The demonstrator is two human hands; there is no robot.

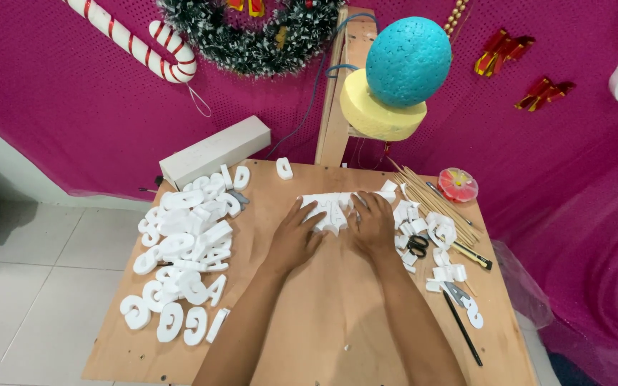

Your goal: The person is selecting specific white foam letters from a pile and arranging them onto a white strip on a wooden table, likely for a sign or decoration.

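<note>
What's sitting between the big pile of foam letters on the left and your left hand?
Nothing: in the head view, only bare wooden table lies between the pile of white foam letters and the left hand, which rests on a white foam piece.

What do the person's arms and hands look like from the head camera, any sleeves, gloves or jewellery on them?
Both forearms are bare up to the picture's lower edge, no sleeves showing. The left hand and right hand wear no gloves; no watch, bracelet or ring is visible.
</note>
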